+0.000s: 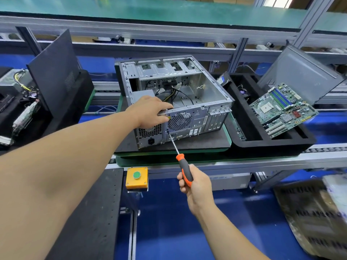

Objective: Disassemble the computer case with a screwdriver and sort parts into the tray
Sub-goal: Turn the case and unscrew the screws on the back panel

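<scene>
The computer case (174,98) lies open on a dark pad beside the tray (272,143), which already holds the motherboard (283,109); the left hand (150,111) grips its rear rim, the right hand (195,184) clasps the screwdriver (180,156) at a rear-panel screw, cables and power supply apparently left

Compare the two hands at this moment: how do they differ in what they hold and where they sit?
The left hand rests on the computer case, fingers curled over its rear top edge; the right hand is off the case, below it, wrapped round the screwdriver handle. The left steadies; the right drives the tip against the rear panel. Both are bare.
</scene>
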